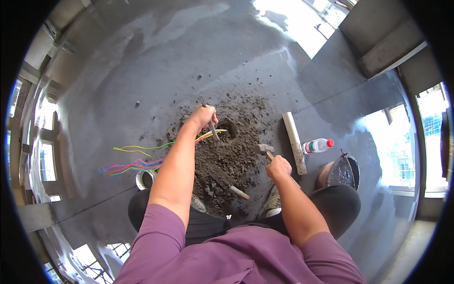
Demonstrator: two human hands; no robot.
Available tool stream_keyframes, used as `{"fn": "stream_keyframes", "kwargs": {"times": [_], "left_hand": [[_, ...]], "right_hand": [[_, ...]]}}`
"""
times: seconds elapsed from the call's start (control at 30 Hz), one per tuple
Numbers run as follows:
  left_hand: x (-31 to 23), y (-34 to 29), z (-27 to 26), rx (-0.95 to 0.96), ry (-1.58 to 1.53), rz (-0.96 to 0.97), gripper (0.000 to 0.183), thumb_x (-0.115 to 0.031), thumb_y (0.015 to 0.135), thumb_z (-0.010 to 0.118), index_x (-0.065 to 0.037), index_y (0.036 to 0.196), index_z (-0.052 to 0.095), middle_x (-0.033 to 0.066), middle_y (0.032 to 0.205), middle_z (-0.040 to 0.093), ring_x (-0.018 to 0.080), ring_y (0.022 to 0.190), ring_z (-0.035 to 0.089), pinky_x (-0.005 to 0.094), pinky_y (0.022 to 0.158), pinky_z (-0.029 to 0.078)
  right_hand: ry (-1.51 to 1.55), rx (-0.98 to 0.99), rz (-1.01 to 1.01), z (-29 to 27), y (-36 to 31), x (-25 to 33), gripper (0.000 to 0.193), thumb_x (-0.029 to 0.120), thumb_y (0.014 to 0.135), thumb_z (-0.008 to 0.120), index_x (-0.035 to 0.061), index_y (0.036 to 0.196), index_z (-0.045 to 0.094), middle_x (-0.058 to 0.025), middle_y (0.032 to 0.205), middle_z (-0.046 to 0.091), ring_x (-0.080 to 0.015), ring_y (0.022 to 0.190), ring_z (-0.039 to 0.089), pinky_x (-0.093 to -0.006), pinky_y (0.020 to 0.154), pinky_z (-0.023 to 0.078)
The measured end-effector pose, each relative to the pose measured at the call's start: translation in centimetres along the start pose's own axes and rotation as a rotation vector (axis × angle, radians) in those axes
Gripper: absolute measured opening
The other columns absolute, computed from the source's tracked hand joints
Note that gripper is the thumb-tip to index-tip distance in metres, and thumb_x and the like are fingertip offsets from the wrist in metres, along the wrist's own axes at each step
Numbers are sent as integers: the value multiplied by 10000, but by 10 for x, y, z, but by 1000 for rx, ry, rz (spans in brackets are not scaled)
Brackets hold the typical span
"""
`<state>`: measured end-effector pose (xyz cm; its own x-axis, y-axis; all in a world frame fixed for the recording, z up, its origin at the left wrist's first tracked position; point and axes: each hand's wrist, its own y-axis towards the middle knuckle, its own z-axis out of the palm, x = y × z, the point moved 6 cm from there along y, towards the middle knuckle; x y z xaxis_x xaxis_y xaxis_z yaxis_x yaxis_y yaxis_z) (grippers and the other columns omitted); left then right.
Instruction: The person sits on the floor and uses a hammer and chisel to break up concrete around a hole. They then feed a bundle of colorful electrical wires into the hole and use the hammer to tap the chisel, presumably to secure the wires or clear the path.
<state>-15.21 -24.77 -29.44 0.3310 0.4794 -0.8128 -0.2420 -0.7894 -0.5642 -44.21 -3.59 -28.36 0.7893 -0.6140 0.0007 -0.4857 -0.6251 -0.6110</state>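
Note:
My left hand point(204, 116) is closed around a steel chisel point(213, 131), which slants beside a hole point(230, 129) dug in the floor. Coloured wires point(208, 135) come out of the hole and pass under my left forearm. My right hand point(279, 168) grips a hammer point(264, 149) by its wooden handle, with the head lower right of the hole and apart from the chisel. Loose dark rubble point(236, 158) surrounds the hole. On the rubble between my feet lies a trowel point(239, 192) with a pale handle, its blade partly covered in dirt.
A white pipe point(294, 143) lies right of the rubble, beside a clear bottle point(318, 146) with a red cap. A dirty bucket point(338, 172) stands by my right knee. Wire loops point(124, 167) and a pale round ring or container point(144, 180) are at the left.

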Motion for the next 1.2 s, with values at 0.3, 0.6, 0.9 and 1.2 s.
{"fn": "stream_keyframes", "kwargs": {"times": [0.3,0.6,0.9,1.2], "left_hand": [[-116,-89,-31,-56,547,178,209,-244,905,584,-43,846,596,48,677,580,154,608,534,353,542,431],[-138,-252,-46,-216,650,311,198,-211,963,583,-22,922,624,33,601,480,103,556,436,314,530,367],[-67,-258,-21,-267,498,179,104,-91,908,623,-21,980,651,103,686,604,146,616,549,312,592,447],[53,-197,-42,84,895,-380,294,-304,911,608,-46,1019,701,221,933,699,408,934,662,480,838,516]], "right_hand": [[-260,-117,-52,26,24,-6,371,208,856,674,63,1194,627,-136,1309,559,-325,1263,518,-442,974,489],[210,-161,-681,34,71,115,249,108,859,571,34,1095,603,-250,1088,605,-437,1060,586,-498,905,492],[118,44,-771,63,109,212,441,40,839,541,-5,1278,544,-253,1323,529,-420,1194,538,-463,1016,457],[-207,-53,-665,71,98,242,300,154,827,643,78,1117,660,-137,1215,563,-345,1154,541,-433,969,469]]}}
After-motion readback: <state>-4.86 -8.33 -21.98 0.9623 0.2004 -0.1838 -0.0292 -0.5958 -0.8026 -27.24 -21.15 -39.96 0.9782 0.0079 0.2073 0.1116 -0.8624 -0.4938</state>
